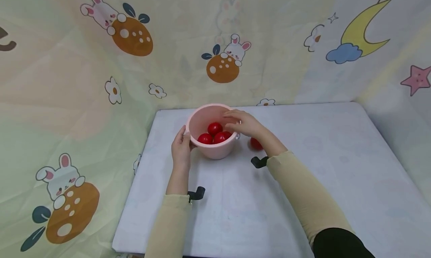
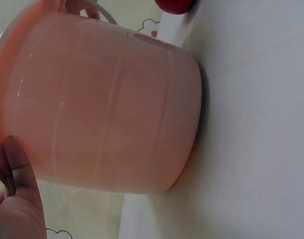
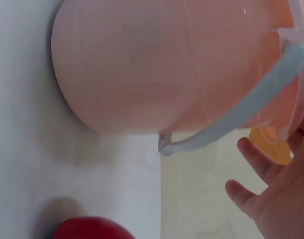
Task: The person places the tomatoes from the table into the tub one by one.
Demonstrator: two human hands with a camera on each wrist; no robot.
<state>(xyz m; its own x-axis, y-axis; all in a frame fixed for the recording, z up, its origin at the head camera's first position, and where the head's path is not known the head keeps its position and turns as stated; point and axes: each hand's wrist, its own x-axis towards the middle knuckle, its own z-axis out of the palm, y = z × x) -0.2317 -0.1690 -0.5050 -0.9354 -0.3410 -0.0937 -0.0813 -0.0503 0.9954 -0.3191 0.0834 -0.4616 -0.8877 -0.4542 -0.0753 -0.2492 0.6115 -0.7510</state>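
A pink bucket (image 1: 215, 152) stands on the white table, with three shiny red round fruits (image 1: 214, 128) like tomatoes showing inside it. At its left side my left hand (image 1: 181, 149) holds the bucket near the rim; the left wrist view has those fingers (image 2: 20, 169) against the wall. My right hand (image 1: 245, 124) reaches over the right rim, fingers spread and above the fruits, holding nothing. Another red fruit (image 1: 256, 144) lies on the table right of the bucket, partly hidden by the right forearm. In the right wrist view the bucket's pale handle (image 3: 241, 109) hangs down along its side.
The white table (image 1: 323, 157) stretches to both sides and toward me. Behind it rises a cloth backdrop (image 1: 182, 52) printed with rabbits, flowers and a moon, close to the table's far edge. A black strap end (image 1: 259, 162) sticks out at the right wrist.
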